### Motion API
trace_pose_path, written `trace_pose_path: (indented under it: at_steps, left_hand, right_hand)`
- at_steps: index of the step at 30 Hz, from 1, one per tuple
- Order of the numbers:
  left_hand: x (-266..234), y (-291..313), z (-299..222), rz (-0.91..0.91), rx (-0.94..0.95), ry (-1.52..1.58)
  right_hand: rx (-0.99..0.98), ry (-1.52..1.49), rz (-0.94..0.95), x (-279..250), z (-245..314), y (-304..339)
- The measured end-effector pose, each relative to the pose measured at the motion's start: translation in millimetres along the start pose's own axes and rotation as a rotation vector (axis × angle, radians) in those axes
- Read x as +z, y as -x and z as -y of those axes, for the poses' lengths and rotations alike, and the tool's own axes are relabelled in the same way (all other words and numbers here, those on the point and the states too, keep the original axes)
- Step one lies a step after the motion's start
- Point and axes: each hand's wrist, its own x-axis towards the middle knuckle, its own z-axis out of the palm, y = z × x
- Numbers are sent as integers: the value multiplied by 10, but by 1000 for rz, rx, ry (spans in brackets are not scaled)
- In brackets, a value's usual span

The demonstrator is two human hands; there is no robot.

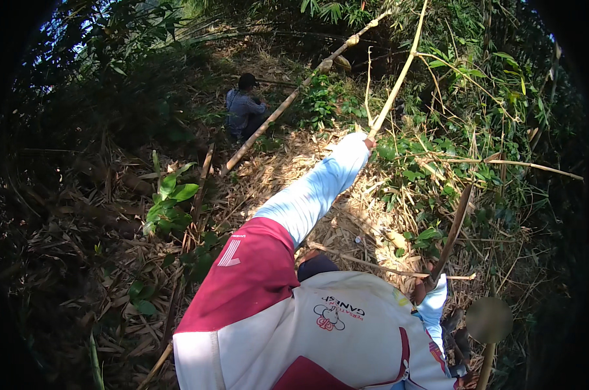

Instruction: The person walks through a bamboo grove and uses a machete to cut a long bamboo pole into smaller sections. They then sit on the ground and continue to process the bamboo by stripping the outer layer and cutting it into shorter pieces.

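My left arm, in a light blue sleeve, stretches forward and to the right. At its end my left hand (370, 143) is closed round a thin, pale bamboo stem (397, 86), which rises to the top of the view with side twigs on it. Lower right, close to my body, is my right hand (420, 290), partly in shadow. It is closed on a long, dark brown, blade-like tool (453, 235), seemingly a machete, tilted up to the right. A thin stick (372, 264) lies across the ground just left of the right hand.
A person (244, 110) in a checked shirt and dark cap sits on the ground at the far left. A thick bamboo pole (278, 112) slants between us. Dry leaves cover the slope; a leafy plant (168, 198) grows at left, and tangled twigs (483, 160) fill the right.
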Motion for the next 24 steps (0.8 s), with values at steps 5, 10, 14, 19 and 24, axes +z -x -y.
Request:
trace_pose_path:
  at_steps: [5,10,14,19,24]
  left_hand:
    - [-115,-80,461,-14,-103,-188]
    - [-5,183,815,-40,-208,68]
    - [359,366,605,148,-381,-171]
    - [26,480,1403,132,-624,162]
    - [-98,521,1969,166,-774,-1]
  right_hand:
    - [-7,-83,-29,21,-128,-64]
    - [-116,-145,-8,46,-254,-129]
    - [24,-54,-103,-163,-323,29]
    - [9,411,5,-252,207,-93]
    - [-67,342,-31,-279,172,-146]
